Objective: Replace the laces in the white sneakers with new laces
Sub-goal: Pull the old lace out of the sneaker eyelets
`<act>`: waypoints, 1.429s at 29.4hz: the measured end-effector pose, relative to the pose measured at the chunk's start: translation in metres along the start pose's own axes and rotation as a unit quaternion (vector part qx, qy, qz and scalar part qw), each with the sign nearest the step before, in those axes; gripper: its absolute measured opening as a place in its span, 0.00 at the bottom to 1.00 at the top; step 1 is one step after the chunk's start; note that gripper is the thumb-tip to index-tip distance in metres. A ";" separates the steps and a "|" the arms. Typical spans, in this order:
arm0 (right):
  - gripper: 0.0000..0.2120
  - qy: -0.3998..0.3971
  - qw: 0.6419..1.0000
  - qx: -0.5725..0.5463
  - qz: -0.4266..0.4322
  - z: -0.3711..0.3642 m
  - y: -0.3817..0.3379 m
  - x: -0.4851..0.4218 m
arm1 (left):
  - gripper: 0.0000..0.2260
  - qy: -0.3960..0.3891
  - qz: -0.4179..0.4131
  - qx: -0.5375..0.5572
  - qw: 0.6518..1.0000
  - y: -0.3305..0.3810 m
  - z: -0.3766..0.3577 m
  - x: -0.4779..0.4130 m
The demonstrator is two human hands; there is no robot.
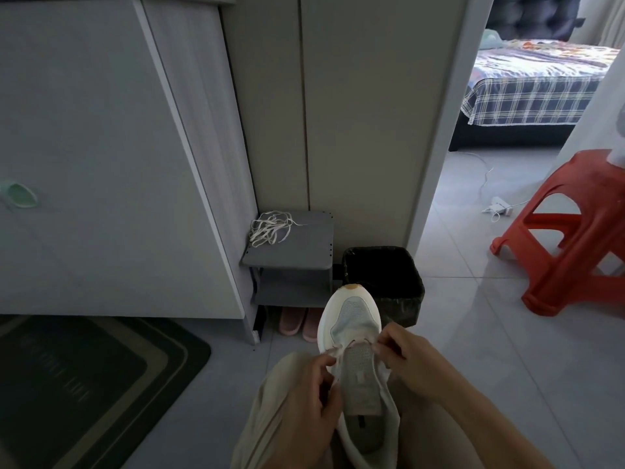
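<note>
Fingers (324, 363) of left hand (304, 401) and right hand (411, 365) pinch the lace (339, 349) across the white sneaker (355, 316)

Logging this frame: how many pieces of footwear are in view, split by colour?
White sneaker: 1
Pink slippers: 2
Green slipper: 1
Total: 4
</note>
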State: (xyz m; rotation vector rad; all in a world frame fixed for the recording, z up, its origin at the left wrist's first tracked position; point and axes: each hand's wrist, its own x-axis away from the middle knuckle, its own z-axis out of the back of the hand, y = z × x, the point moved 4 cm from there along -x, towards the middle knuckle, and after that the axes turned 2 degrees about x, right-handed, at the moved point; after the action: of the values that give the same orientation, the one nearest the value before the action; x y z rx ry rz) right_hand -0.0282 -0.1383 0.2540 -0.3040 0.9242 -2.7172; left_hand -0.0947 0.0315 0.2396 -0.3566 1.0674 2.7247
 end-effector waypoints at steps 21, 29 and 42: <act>0.11 -0.091 0.993 -0.077 0.018 0.027 0.034 0.018 | 0.17 -0.049 0.057 -0.059 0.995 0.024 0.001 -0.020; 0.11 -0.032 0.976 -0.215 -0.016 0.007 0.013 0.015 | 0.07 -0.115 0.080 0.079 0.987 0.012 0.004 -0.028; 0.14 0.052 0.943 -0.315 -0.091 0.011 0.035 0.018 | 0.13 -0.023 0.057 -0.003 0.998 0.001 -0.020 -0.037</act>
State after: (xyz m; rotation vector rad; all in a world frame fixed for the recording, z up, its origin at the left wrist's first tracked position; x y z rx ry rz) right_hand -0.0366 -0.1772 0.2425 -0.3770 1.8728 -2.5308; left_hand -0.0571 0.0133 0.2366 -0.2382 1.0990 2.8225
